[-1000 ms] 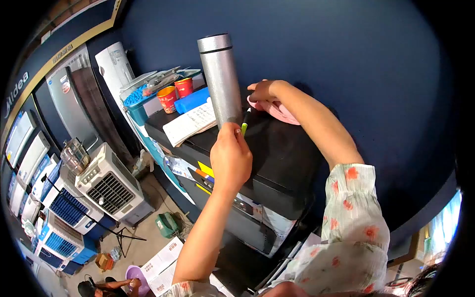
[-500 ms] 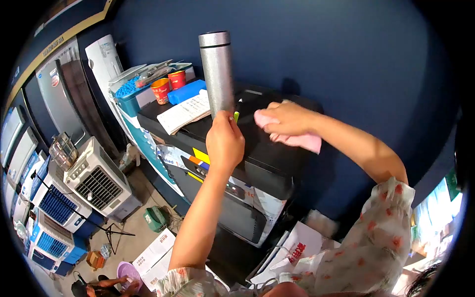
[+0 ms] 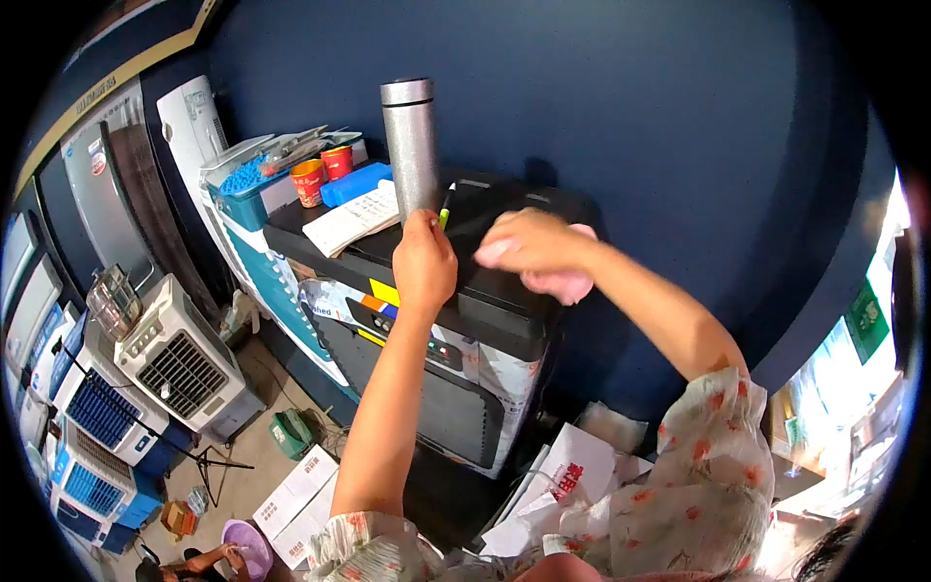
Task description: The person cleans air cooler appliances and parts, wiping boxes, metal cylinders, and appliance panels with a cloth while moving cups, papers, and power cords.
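Observation:
A silver thermos flask (image 3: 411, 145) with a dark ring below its lid is held upright by my left hand (image 3: 425, 264), whose fingers wrap round its lower end. Just right of the flask shows a green and white pen (image 3: 446, 206); I cannot tell whether my hand touches it. My right hand (image 3: 539, 241) is closed on a pink cloth (image 3: 564, 285) over the black top (image 3: 499, 301) of an appliance. Part of the cloth hangs below the wrist. Whether it presses on the surface is unclear.
An open notebook (image 3: 354, 221), a blue case (image 3: 357, 184) and two red paper cups (image 3: 307, 181) are on the appliance's left side. Several air coolers (image 3: 184, 364) stand on the floor at left. Below, another person's hands are by a purple basin (image 3: 248, 549).
The view has turned slightly right, so most things sit further left. My right hand and the pink cloth have shifted, and the cloth is more bunched. More of the pen shows beside the flask.

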`<state>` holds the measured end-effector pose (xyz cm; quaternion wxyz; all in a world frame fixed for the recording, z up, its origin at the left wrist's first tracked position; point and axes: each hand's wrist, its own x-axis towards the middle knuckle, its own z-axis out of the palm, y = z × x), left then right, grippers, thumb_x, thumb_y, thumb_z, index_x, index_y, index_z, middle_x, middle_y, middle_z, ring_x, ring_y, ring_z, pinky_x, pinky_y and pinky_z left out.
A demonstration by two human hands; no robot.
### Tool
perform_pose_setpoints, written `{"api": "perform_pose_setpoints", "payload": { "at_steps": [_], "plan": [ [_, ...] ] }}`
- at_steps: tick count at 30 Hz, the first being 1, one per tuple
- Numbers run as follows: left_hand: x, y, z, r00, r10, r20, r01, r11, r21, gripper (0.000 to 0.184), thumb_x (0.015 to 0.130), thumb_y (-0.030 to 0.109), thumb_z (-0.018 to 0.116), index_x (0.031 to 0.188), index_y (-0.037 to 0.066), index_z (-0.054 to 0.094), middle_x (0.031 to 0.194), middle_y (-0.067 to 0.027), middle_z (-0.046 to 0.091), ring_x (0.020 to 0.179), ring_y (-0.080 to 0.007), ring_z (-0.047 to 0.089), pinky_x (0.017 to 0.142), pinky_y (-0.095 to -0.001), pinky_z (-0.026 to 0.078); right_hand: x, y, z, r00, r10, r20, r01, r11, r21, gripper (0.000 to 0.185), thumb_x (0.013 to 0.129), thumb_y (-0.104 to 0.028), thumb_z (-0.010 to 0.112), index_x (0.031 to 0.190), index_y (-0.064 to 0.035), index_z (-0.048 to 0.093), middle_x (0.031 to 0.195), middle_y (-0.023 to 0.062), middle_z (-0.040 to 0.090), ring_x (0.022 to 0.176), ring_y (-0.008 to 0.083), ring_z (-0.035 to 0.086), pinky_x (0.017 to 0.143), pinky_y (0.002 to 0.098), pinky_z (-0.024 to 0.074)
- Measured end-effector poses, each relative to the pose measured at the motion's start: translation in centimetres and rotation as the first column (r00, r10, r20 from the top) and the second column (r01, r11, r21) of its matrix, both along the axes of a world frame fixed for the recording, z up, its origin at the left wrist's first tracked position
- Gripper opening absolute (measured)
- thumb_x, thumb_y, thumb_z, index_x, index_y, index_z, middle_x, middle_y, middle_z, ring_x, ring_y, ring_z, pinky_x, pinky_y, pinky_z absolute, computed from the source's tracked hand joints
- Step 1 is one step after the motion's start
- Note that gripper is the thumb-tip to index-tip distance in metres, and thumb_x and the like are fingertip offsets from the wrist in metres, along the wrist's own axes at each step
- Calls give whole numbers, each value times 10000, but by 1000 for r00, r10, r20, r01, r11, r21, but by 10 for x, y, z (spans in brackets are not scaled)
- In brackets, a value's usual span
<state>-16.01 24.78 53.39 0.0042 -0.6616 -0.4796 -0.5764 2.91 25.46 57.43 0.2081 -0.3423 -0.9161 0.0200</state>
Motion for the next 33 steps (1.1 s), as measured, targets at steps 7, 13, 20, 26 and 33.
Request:
{"api": "perform_pose_setpoints", "payload": {
  "at_steps": [7, 13, 20, 26, 33],
  "plan": [
    [0, 5, -4, 999, -11, -42, 12, 999, 31, 153, 864, 143, 496, 938, 14, 536, 874, -229, 607, 813, -399, 592, 715, -463, 457, 19, -21, 7, 935, -354, 21, 350, 931, 108, 314, 769, -351, 525, 856, -98, 690, 958, 152, 637, 881, 344, 585, 761, 443, 468],
    [-6, 22, -2, 988, -30, -149, 31, 999, 7, 178, 854, 151, 497, 910, 4, 579, 847, -225, 618, 803, -392, 598, 710, -448, 466, -39, -55, 4, 993, -114, -3, 114, 993, 35, 241, 678, -252, 552, 859, -133, 659, 892, 145, 614, 866, 349, 577, 719, 450, 470],
    [21, 40, 18, 946, -237, -219, 173, 945, -279, 138, 773, 162, 588, 781, 30, 629, 726, -188, 632, 727, -346, 624, 655, -398, 488, -37, -120, -32, 909, -126, -398, 269, 905, 328, 395, 631, -105, 580, 1024, -90, 623, 971, 81, 603, 866, 292, 539, 783, 398, 462],
    [78, 58, 14, 889, -266, -373, 129, 927, -353, 214, 681, 250, 709, 778, 64, 668, 744, -162, 647, 735, -308, 636, 690, -371, 497, -5, -128, -53, 258, -47, -965, 32, 999, -40, 369, 722, -83, 575, 1090, -48, 578, 984, 92, 608, 954, 245, 562, 840, 316, 438],
    [83, 39, 20, 818, -214, -534, 104, 968, -229, 271, 712, 263, 708, 858, 36, 678, 750, -146, 654, 733, -289, 636, 685, -375, 489, 74, -101, -76, -214, -370, -904, -79, 929, -361, 445, 788, -235, 510, 1188, -52, 445, 1098, 102, 503, 1038, 212, 495, 929, 336, 396]
  ]
}}
